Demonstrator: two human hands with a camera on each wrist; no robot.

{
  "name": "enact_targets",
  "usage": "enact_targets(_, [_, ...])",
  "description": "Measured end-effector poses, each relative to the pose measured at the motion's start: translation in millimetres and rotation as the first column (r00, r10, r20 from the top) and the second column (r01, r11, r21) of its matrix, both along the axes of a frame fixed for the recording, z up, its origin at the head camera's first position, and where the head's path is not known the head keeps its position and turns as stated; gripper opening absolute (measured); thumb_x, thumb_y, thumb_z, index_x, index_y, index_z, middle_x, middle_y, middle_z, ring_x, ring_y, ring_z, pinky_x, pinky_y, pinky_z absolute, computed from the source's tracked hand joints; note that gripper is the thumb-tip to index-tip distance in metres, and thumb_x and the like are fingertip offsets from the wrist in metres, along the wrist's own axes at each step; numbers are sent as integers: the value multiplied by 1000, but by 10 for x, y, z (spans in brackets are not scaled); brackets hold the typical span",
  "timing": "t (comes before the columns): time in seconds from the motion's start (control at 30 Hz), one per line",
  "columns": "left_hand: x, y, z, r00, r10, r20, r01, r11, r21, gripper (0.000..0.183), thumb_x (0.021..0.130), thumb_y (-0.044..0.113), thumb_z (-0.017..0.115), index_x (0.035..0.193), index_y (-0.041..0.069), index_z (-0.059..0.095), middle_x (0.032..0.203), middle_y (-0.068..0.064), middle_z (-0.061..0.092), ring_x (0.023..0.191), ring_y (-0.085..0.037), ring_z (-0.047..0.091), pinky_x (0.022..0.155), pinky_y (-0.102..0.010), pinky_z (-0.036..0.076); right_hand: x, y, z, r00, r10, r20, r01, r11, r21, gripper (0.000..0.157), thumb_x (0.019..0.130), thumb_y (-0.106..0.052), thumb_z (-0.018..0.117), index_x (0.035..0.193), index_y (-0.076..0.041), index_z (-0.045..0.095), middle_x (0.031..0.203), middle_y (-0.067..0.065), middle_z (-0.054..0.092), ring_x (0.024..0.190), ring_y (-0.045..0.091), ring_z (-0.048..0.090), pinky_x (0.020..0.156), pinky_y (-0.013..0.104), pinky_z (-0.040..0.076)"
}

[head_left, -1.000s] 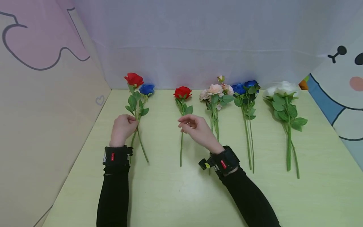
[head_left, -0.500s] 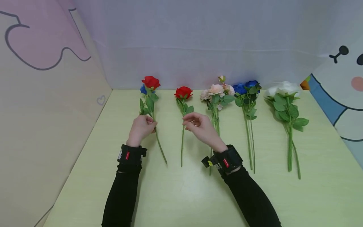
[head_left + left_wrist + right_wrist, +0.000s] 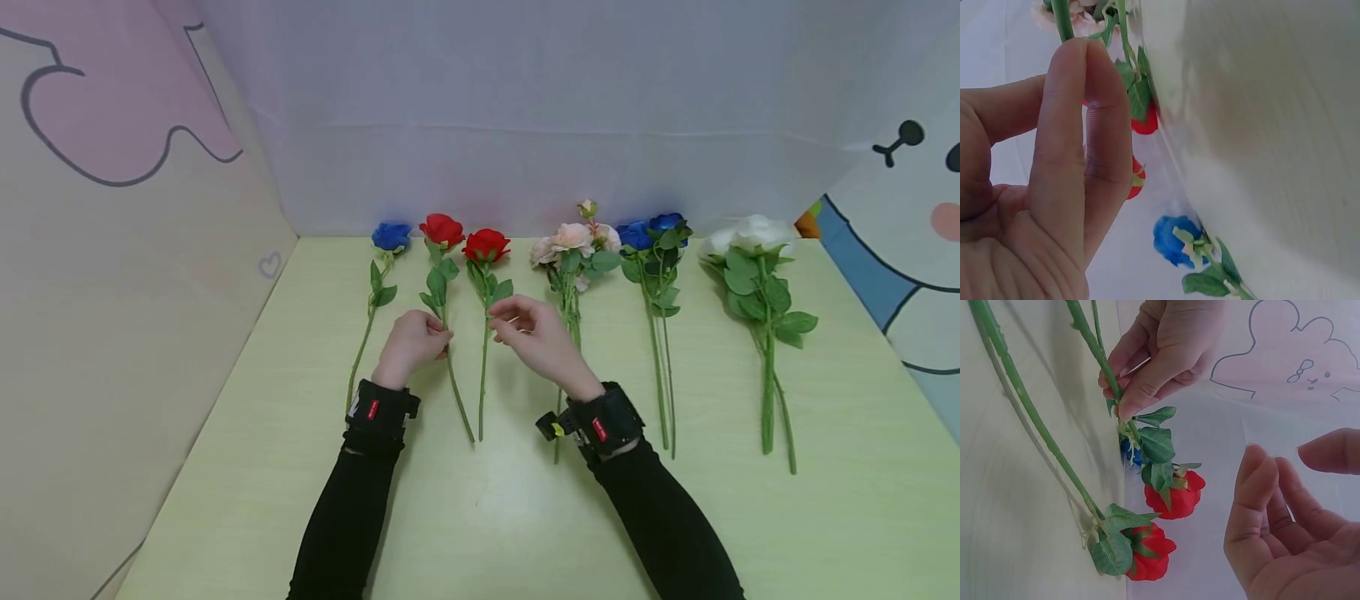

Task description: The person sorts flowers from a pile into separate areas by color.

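Note:
My left hand (image 3: 412,343) pinches the green stem of a red rose (image 3: 441,231) between thumb and fingers. In the right wrist view that stem runs slanting through the pinch, the bloom beyond it. Just to its right lies a second red rose (image 3: 486,245), its stem on the table. My right hand (image 3: 537,340) hovers by this second stem with fingers loosely bent. The right wrist view shows a gap between its thumb and fingertips, with nothing held. On the left a single blue rose (image 3: 392,237) lies on the table.
Right of my right hand lie pale pink flowers (image 3: 572,238), partly covered by it. Farther right are blue roses (image 3: 634,235) and white roses (image 3: 752,232) with long stems. A pale curtain (image 3: 525,108) closes off the back of the light table (image 3: 480,517).
My left hand has carried the red rose rightward from over the blue rose to beside the second red rose. The blue rose now shows whole. My right hand has hardly moved.

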State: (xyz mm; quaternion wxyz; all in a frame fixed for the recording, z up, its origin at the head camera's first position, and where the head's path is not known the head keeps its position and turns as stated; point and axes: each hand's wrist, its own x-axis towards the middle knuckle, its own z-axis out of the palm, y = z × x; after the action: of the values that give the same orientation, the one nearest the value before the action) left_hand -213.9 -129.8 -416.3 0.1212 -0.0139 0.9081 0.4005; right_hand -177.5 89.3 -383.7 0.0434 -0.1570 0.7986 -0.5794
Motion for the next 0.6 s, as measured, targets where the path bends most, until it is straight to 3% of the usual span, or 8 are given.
enact_targets(0.27, [-20,187,-20,998,-6,57,4,999,47,22,97,21,67,103,0,66,94,-14,73,79,-25,74,65,-22,46,2,8,-2,1000,-5,2,5,1000,11,22,99,-12,60,118,-2,67,102,18,70,80,14,67,72,27,50])
enact_targets(0.43, [-33,276,-50,999,-5,53,2,999,48,20,96,21,67,96,1,68,85,-11,72,75,-24,72,60,-23,43,2,6,-4,1000,-1,-6,2,1000,12,24,99,-12,60,118,1,67,102,18,70,80,14,67,72,27,51])
enact_targets(0.6, [-40,327,-81,999,0,52,1,1000,-25,22,96,21,67,82,4,68,72,-6,70,64,-16,57,54,-24,35,5,2,1,1000,1,-8,-1,1000,11,21,99,-12,61,116,-2,68,102,18,70,79,14,67,71,26,50])
